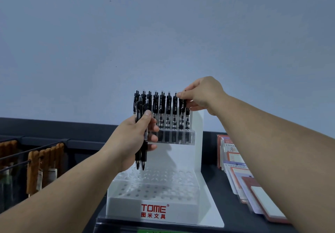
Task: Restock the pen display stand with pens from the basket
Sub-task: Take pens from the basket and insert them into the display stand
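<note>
Pinching the top of a pen [181,114] near the right end of the upper-tier row [162,106] with the right hand [203,95]. Gripping two spare black pens [140,153], tips down, in the left hand [134,138], just before the row's left end. Probably risking tilting neighbours by pushing aslant, or letting a spare slip from the loose bundle. Counting two in hand and roughly nine across the front of the TOME display stand [197,142], with more overlapping behind. Seeing no basket.
</note>
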